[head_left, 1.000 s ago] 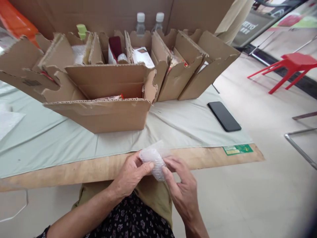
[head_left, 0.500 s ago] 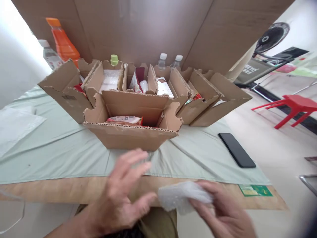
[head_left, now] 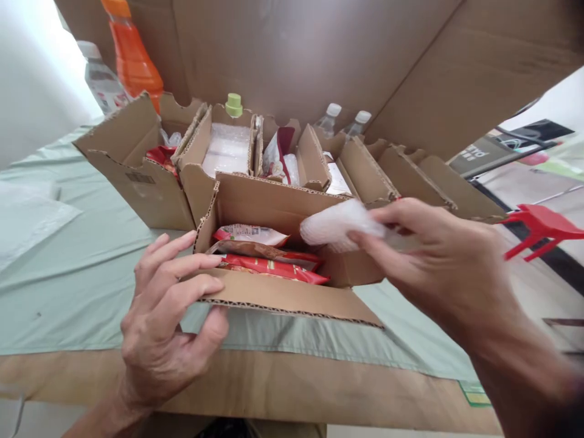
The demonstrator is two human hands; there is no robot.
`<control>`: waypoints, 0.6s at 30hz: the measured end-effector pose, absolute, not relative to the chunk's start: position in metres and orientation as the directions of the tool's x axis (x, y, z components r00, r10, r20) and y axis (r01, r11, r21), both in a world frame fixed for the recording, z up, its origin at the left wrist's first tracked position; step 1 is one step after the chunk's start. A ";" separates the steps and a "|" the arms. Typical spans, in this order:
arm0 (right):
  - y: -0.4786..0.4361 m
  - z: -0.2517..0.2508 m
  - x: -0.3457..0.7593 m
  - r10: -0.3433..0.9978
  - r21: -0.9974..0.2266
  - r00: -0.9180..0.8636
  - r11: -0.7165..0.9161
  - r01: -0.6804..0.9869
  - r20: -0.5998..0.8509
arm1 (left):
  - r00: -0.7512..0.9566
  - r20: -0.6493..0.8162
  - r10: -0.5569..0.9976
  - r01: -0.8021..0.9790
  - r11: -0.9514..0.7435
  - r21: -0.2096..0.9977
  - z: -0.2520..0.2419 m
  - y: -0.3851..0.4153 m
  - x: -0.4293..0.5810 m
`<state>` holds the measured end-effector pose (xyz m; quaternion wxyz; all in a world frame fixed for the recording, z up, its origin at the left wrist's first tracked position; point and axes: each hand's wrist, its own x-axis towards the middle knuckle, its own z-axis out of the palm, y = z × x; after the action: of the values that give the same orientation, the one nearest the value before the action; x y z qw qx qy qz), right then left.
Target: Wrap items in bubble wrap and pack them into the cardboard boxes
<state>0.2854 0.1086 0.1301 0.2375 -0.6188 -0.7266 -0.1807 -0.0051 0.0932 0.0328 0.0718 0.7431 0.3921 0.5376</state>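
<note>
The front cardboard box (head_left: pixel 292 298) leans toward me, with several red food packets (head_left: pixel 274 267) lying inside. At its left front corner, my left hand (head_left: pixel 173 310) grips the wall between thumb and fingers. My right hand (head_left: pixel 424 261) pinches a bundle of bubble wrap (head_left: pixel 342 225) and holds it over the right side of the box opening. What the wrap contains is hard to make out.
Behind stands a row of open cardboard boxes (head_left: pixel 141 194) with packets and bubble-wrapped items. An orange bottle (head_left: pixel 137 67) and clear bottles (head_left: pixel 103 79) rise behind them. Plastic sheeting (head_left: pixel 31 225) lies left; a red stool (head_left: pixel 542 225) stands on the right.
My right hand has lifted the bubble wrap from the table's front edge to above the box. My left hand has moved left onto the box, which now tilts forward. The view has shifted.
</note>
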 end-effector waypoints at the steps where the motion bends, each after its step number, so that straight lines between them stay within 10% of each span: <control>1: 0.124 0.128 0.281 0.826 0.060 -0.210 0.210 0.976 0.523 | 0.112 0.737 0.667 0.500 -0.679 0.538 0.033 0.093 -0.005; 5: 0.160 0.119 0.278 0.911 0.270 -0.360 0.302 0.914 0.202 | 0.136 0.716 0.684 0.479 -0.678 0.557 0.035 0.097 -0.005; 13: 0.184 0.113 0.272 0.858 0.218 -0.503 0.513 0.830 -0.103 | 0.145 0.708 0.692 0.452 -0.682 0.574 0.034 0.099 -0.007; 18: 0.198 0.073 0.263 0.917 -0.002 -0.364 0.369 0.929 0.162 | 0.130 0.716 0.686 0.447 -0.685 0.575 0.036 0.099 -0.005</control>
<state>0.2631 0.1978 0.0735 0.0678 -0.5599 -0.8246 -0.0446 -0.0052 0.0990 0.0358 0.1108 0.7434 0.3811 0.5384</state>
